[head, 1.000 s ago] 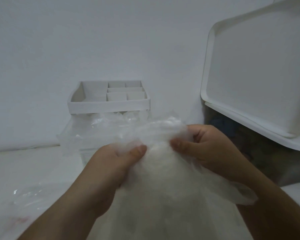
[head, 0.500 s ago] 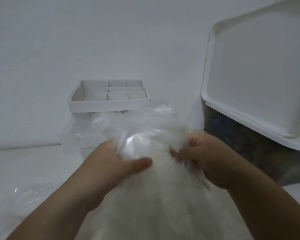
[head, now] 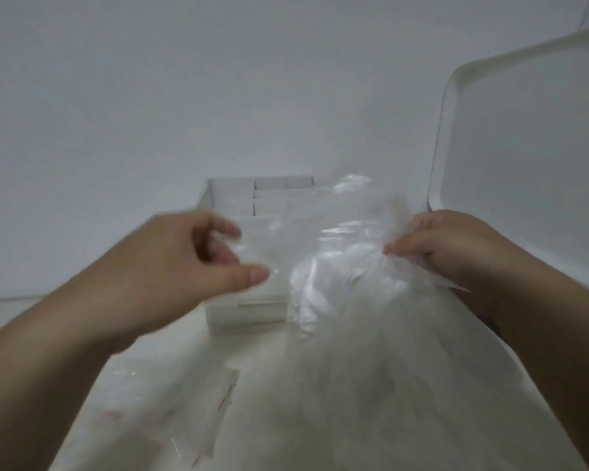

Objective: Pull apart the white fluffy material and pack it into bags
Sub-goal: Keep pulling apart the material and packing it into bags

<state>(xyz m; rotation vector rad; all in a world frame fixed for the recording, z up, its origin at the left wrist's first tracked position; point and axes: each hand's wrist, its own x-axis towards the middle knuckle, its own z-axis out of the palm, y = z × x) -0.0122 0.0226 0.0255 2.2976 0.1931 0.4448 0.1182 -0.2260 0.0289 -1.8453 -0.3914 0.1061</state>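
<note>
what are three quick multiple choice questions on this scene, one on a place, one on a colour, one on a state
1. Where is the divided tray?
A) on the person's lap
B) behind the bag, by the wall
C) inside the bag

2. What colour is the fluffy material in the bag?
A) red
B) black
C) white

3. What is the right hand doing?
A) gripping the bag's gathered neck
B) lying flat on the table
C) holding scissors

Answers:
1 B, the tray stands past the bag against the wall.
2 C, white filling shows through the clear plastic.
3 A, its fingers are curled round the bunched plastic.
</note>
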